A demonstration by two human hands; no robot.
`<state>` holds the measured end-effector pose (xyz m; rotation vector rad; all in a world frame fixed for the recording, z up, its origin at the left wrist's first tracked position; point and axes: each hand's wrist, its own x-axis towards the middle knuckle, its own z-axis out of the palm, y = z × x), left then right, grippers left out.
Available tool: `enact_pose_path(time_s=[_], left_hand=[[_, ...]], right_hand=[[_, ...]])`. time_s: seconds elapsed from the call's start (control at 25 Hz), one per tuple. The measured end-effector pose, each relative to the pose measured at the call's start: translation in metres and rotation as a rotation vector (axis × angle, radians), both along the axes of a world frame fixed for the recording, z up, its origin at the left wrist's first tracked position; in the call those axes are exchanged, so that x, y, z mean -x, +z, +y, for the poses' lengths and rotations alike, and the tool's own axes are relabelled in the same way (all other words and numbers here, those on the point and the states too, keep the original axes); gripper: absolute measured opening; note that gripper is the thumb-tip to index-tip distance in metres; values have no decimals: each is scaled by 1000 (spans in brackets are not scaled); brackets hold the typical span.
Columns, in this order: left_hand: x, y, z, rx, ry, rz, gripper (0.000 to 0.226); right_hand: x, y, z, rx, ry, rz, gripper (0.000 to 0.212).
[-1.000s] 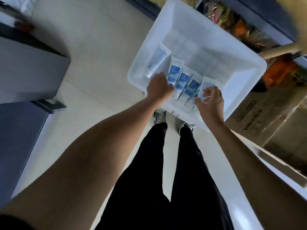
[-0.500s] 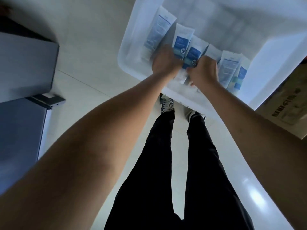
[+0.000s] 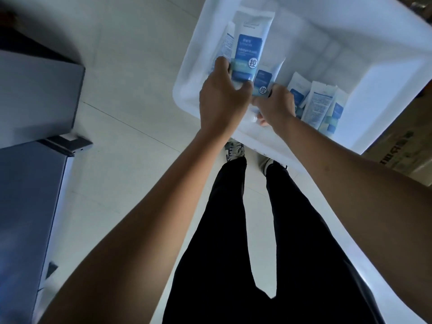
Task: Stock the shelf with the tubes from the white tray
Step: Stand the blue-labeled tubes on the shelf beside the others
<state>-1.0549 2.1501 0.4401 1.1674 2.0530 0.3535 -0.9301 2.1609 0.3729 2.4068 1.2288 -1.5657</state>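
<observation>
tube (image 3: 248, 46) pinched between left fingers (image 3: 221, 65)

A single character, 控, is printed in a white circle on the blue label of the larger tube (image 3: 247, 50), and the same mark is repeated on the smaller tube (image 3: 263, 81) beside it. The finer label lines cannot be read. Dark characters, possibly Chinese, are printed on the cardboard box (image 3: 397, 148) but are blurred.

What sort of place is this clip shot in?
Likely a shop aisle or stockroom: a white tray of identical blue-and-white tubes, a printed cardboard carton, and a grey cabinet on a tiled floor.
</observation>
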Motion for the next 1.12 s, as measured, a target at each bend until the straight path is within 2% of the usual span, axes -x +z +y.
enact_pose_path(time_s=[0.24, 0.76, 1.12], left_hand=[[1, 59, -12, -62, 78, -62, 27], [-21, 294, -9, -474, 201, -247, 27], [-92, 415, 28, -749, 39, -390, 31]], right_hand=[[-24, 78, -6, -185, -51, 91, 36], [-57, 358, -2, -650, -116, 359, 15], [-139, 508, 8, -950, -142, 368, 15]])
